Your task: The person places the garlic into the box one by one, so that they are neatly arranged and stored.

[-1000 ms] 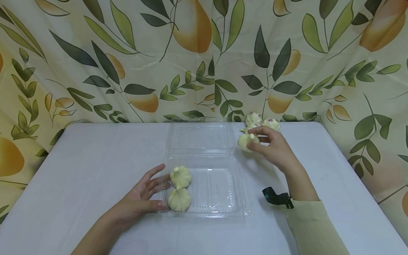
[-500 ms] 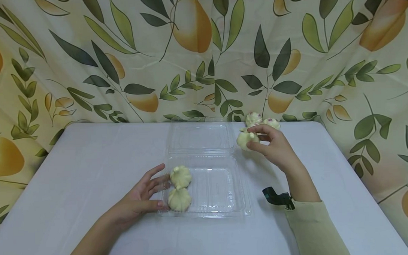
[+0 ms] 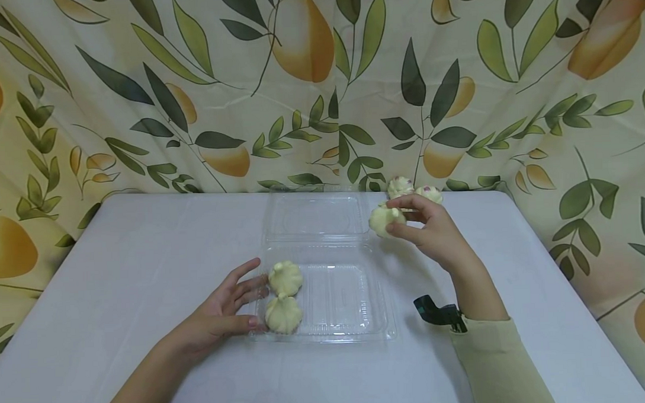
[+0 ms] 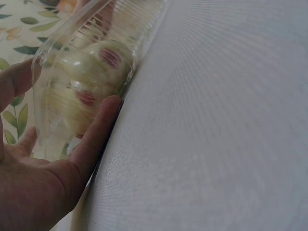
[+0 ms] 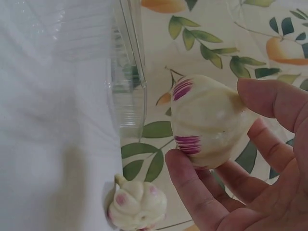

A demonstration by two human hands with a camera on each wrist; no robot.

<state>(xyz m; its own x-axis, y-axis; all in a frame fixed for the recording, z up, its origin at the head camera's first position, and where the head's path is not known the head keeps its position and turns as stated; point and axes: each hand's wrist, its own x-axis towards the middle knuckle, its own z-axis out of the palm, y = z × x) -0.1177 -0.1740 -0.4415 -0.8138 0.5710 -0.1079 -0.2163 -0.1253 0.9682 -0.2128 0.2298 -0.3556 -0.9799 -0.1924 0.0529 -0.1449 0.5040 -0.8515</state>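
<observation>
My right hand (image 3: pixel 432 230) pinches a garlic bulb (image 5: pixel 207 120) between thumb and fingertips, raised off the table at the back right. Purple streaks mark the bulb in the right wrist view. A clear plastic clamshell box (image 3: pixel 354 337) lies unfolded on the table, its lid (image 3: pixel 317 216) flat toward the back. Along the box's left side stand two bulbs, a rear garlic bulb (image 3: pixel 285 278) and a front garlic bulb (image 3: pixel 284 314). My left hand (image 3: pixel 222 309) rests against the box's left wall with fingers spread; in the left wrist view its thumb (image 4: pixel 98 132) lies along the wall.
Behind my right hand, more garlic bulbs (image 3: pixel 401 187) sit near the table's back edge; fingers partly cover them. A white cloth covers the table (image 3: pixel 143 261). A leaf-and-fruit patterned curtain (image 3: pixel 298 125) hangs directly behind it. A black wrist mount (image 3: pixel 435 311) sticks out from the right sleeve.
The garlic bulb in my right hand has shifted slightly left, toward the box, and up a little. My left hand and the two bulbs in the box stay as they were.
</observation>
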